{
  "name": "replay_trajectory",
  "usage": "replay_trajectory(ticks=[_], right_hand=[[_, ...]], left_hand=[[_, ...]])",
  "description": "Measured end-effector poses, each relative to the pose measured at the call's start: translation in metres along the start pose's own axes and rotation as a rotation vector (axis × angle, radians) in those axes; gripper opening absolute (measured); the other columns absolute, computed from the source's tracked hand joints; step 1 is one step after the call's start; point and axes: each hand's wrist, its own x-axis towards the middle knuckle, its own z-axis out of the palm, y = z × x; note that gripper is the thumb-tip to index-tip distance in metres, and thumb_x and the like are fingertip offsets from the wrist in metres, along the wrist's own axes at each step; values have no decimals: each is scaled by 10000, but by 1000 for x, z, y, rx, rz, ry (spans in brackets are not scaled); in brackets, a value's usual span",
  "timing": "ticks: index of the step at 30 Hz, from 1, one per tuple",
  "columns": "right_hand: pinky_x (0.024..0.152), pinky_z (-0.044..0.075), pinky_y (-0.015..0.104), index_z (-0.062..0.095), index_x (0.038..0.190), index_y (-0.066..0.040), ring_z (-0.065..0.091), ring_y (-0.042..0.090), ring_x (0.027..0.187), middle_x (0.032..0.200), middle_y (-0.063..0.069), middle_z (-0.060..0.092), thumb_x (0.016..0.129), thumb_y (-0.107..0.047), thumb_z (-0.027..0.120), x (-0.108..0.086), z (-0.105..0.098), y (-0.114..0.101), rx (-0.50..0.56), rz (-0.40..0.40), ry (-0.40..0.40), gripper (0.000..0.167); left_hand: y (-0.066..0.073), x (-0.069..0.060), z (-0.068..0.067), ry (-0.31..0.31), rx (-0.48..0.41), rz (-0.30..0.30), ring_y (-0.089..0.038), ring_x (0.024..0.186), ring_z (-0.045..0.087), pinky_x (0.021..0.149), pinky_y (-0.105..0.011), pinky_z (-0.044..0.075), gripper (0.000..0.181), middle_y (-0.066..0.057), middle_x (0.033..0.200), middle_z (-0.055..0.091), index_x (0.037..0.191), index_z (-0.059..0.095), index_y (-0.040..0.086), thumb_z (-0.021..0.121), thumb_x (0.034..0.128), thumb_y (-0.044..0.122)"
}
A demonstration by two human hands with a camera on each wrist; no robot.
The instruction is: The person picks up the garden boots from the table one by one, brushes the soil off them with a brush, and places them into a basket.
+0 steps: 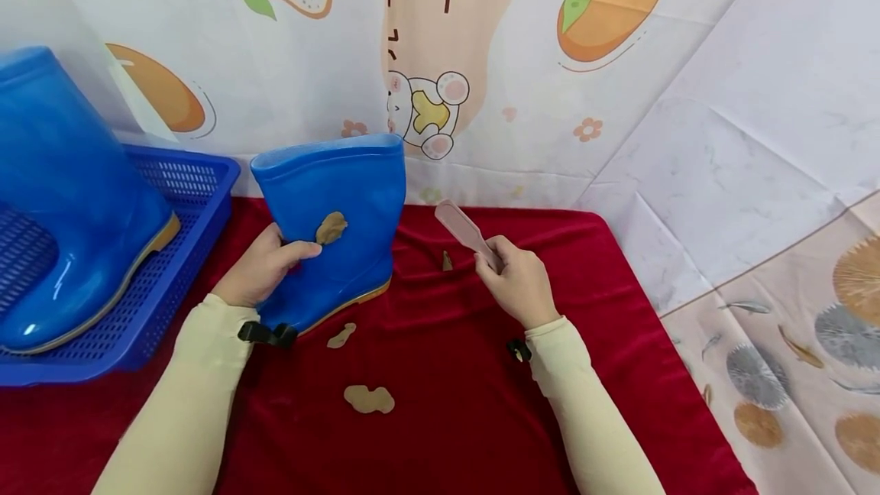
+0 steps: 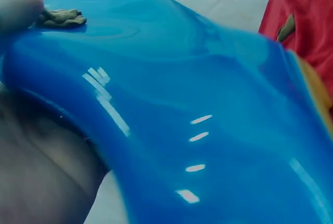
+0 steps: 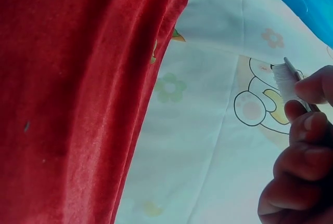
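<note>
My left hand (image 1: 264,266) grips a blue rain boot (image 1: 344,182) by its shaft, thumb on the near side and the other fingers behind it. Beside the thumb, a brown mud-like lump (image 1: 331,228) sticks to the boot; the left wrist view shows this lump (image 2: 62,18) close to the thumb tip. The boot stands tilted on the red cloth, its toe partly behind the left wrist. My right hand (image 1: 519,281) holds a small pale pink brush (image 1: 462,226) by its handle, apart from the boot. In the right wrist view the brush has short white bristles (image 3: 283,81).
To the left, a blue plastic basket (image 1: 223,189) holds another blue rain boot (image 1: 62,197). Flat brownish pieces (image 1: 369,399) and a small brown bit (image 1: 447,260) lie on the red cloth (image 1: 467,373). Behind hangs a printed white sheet (image 1: 522,143).
</note>
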Motion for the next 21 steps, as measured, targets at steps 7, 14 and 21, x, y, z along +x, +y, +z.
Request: replay_trajectory(ticks=[7, 14, 21], right_hand=[[475, 366, 310, 676, 928, -116, 406, 119, 500, 569, -71, 476, 926, -182, 695, -1, 3, 1, 0, 5, -19, 69], [472, 368, 315, 675, 919, -120, 405, 123, 495, 560, -72, 474, 919, -183, 706, -2, 4, 2, -8, 6, -13, 71], [475, 360, 315, 677, 925, -120, 401, 121, 497, 561, -65, 472, 920, -186, 703, -1, 6, 2, -3, 8, -20, 70]], left_hand=[[9, -10, -8, 19, 256, -52, -589, 1350, 464, 983, -740, 428, 900, -240, 1621, 360, 1661, 101, 106, 676, 1001, 316], [14, -6, -7, 63, 407, -55, -558, 1296, 540, 940, -726, 476, 960, -214, 1571, 452, 1650, 203, 126, 756, 930, 438], [16, 1, -1, 153, 434, -23, -551, 1228, 597, 921, -708, 499, 803, -246, 1498, 529, 1611, 321, 90, 680, 985, 444]])
